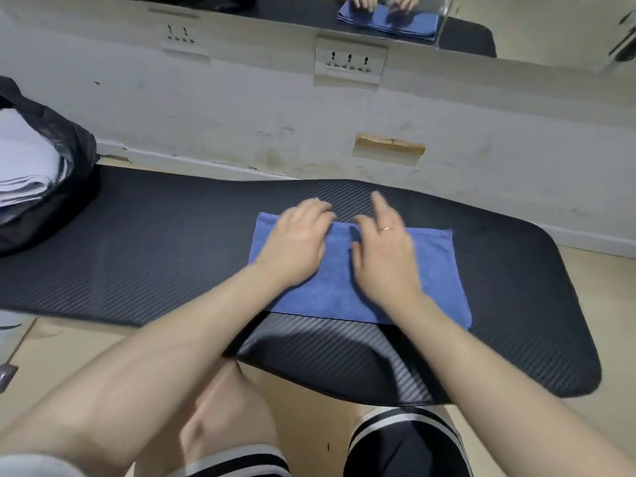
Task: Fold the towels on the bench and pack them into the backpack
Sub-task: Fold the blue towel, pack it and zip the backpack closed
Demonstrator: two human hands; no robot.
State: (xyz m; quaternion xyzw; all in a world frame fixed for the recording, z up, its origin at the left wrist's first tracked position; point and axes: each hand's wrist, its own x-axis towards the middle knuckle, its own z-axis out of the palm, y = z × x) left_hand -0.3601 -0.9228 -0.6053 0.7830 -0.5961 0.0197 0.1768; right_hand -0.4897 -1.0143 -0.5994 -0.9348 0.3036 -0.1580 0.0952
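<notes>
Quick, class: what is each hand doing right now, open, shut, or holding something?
Left hand: open, resting flat on the blue towel.
Right hand: open, fingers spread, also on the blue towel.

A white socket strip point(349, 60) sits on the scuffed wall point(241, 108) at twelve o'clock, with a second socket strip point(182, 36) at eleven. A rectangular hole point(388, 148) opens below. A mirror point(516, 25) spans the top edge. Beige floor point(605, 304) shows at three o'clock.
</notes>
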